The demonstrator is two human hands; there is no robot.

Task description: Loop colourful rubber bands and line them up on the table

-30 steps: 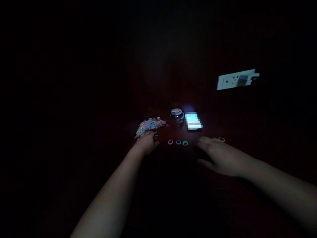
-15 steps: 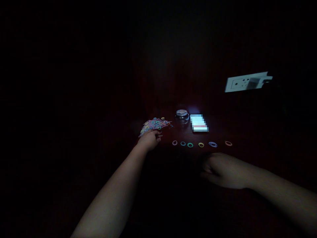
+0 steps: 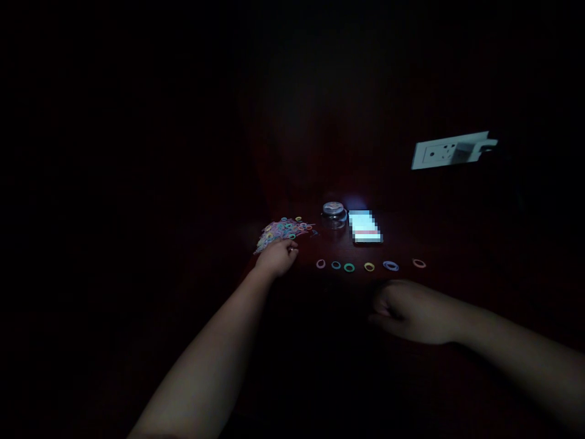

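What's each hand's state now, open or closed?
Left hand: curled beside the band pile; grip can't be told.
Right hand: curled; whether it's holding anything can't be told.

Open gap between left hand (image 3: pixel 275 258) and right hand (image 3: pixel 406 312)
Ring row (image 3: pixel 349 271) bars its far side; jar (image 3: pixel 334 209), phone (image 3: pixel 365 225) farther; pile (image 3: pixel 278 231) before left hand.

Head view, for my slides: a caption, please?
Left hand at piled elastic bands, right hand near a row of six.

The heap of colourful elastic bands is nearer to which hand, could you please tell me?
The left hand. It is at the near edge of the heap, partly in front of it; the right hand is well off to the right and closer to the body.
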